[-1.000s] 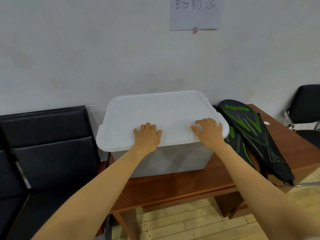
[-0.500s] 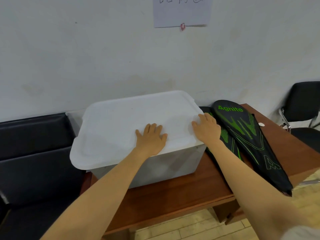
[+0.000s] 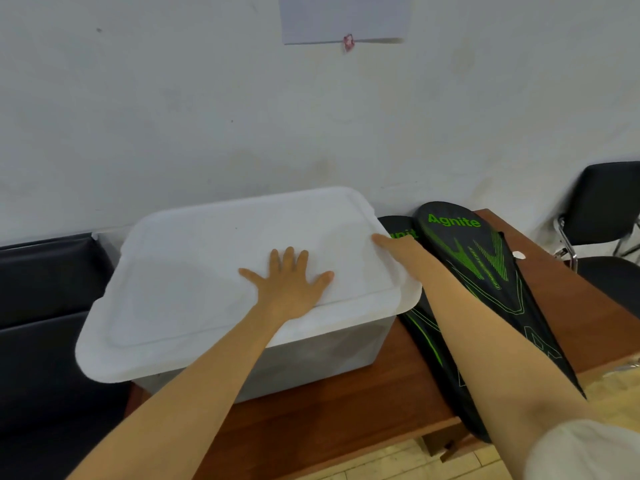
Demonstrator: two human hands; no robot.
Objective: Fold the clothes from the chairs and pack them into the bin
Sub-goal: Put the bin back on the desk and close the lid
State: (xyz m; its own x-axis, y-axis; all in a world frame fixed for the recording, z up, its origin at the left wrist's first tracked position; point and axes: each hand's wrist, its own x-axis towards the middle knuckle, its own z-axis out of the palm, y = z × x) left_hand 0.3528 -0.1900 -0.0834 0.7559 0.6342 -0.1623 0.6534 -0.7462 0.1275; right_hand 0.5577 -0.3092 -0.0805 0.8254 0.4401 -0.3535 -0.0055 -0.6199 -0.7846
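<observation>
Two hands meet the white rectangular plastic lid (image 3: pixel 207 271) on the translucent plastic bin (image 3: pixel 329 351), which sits on the brown wooden table (image 3: pixel 329 410): our left hand (image 3: pixel 289 289) lies flat, fingers spread; our right hand (image 3: pixel 398 245) pinches the rim, so we advise lifting evenly.

Both your arms are in shot now, uncovered from the wrists back. Your left forearm (image 3: pixel 194 386) is bare right to the lower edge, and the left grip (image 3: pixel 291 285) shows all five fingers. Your right forearm (image 3: pixel 485 341) is bare too, and there in the bottom right corner is a sleeve (image 3: pixel 588 452): pale off-white cloth, plain and loose, with a soft rounded hem. Your right grip (image 3: pixel 398 245) shows only in part, most fingers out of sight.
</observation>
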